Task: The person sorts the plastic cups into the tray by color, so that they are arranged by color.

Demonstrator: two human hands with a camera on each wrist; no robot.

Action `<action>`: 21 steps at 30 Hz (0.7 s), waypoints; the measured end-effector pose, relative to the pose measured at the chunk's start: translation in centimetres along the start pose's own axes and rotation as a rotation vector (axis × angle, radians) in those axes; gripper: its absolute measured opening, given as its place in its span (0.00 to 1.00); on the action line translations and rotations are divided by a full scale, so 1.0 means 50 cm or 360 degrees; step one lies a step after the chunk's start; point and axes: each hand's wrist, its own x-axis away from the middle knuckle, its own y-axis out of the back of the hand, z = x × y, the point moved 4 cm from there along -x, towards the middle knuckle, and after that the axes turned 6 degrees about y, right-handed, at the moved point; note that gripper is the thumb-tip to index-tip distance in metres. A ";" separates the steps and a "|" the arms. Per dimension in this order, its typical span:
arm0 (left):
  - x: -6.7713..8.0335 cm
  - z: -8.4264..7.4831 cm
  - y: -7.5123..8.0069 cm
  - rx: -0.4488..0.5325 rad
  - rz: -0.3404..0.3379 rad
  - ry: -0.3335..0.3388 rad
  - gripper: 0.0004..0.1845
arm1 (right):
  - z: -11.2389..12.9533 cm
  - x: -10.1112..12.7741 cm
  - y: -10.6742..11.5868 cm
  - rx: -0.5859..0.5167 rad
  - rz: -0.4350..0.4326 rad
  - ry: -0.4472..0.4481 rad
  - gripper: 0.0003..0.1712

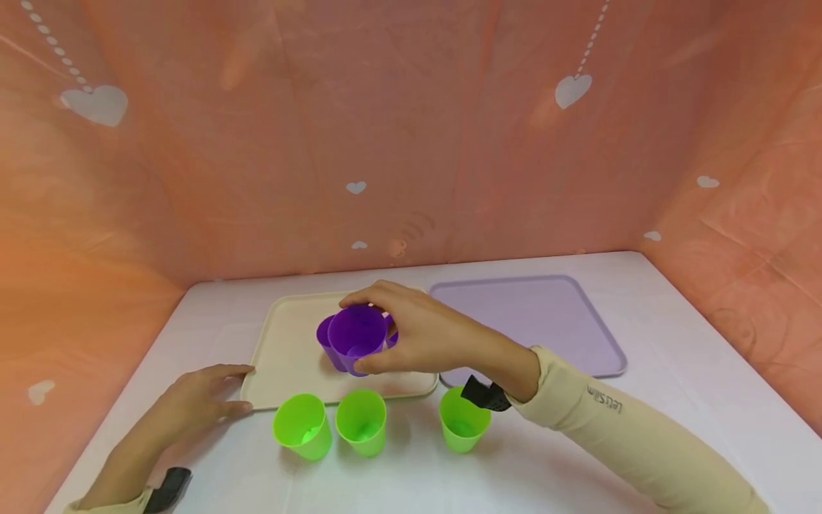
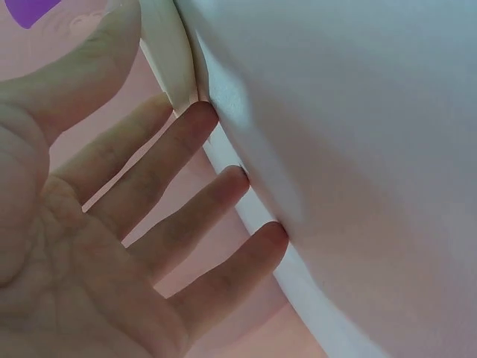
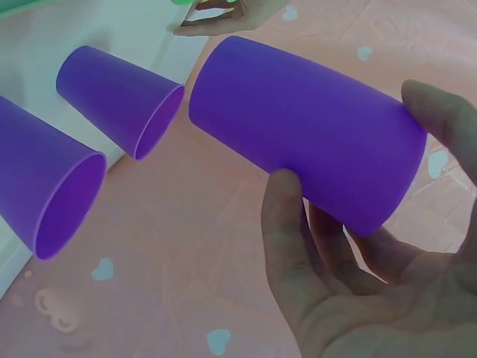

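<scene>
My right hand (image 1: 385, 333) grips a purple cup (image 1: 352, 330) by its rim and wall, lifted just above the cream tray (image 1: 282, 371). In the right wrist view my thumb and fingers (image 3: 287, 224) curl round this cup (image 3: 305, 134), and two more purple cups (image 3: 119, 97) (image 3: 45, 186) stand on the tray behind it. My left hand (image 1: 218, 392) lies flat on the table with straight fingers (image 2: 216, 119) touching the cream tray's front left corner (image 2: 168, 52); it holds nothing.
Three green cups (image 1: 302, 426) (image 1: 362, 421) (image 1: 464, 419) stand in a row on the white table in front of the cream tray. A lilac tray (image 1: 533, 321) lies to the right. Pink cloth walls with hearts close in the back and sides.
</scene>
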 end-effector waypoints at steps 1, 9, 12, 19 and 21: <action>0.000 -0.001 0.000 0.0004 -0.0014 -0.0018 0.37 | 0.001 -0.004 0.000 -0.0007 0.0003 0.0001 0.39; -0.003 -0.005 -0.002 0.0017 -0.0085 -0.0091 0.33 | -0.005 -0.032 0.000 -0.0031 0.0020 -0.0033 0.40; -0.004 -0.006 -0.001 0.0010 -0.0100 -0.0105 0.32 | -0.009 -0.041 -0.002 -0.0026 0.0017 -0.0019 0.39; -0.005 -0.005 0.000 -0.0035 -0.0101 -0.0077 0.33 | -0.007 -0.068 -0.004 0.0001 0.0028 -0.0008 0.40; -0.003 -0.005 0.000 -0.0039 -0.0107 -0.0078 0.33 | -0.006 -0.076 -0.006 0.0009 0.0039 -0.0033 0.41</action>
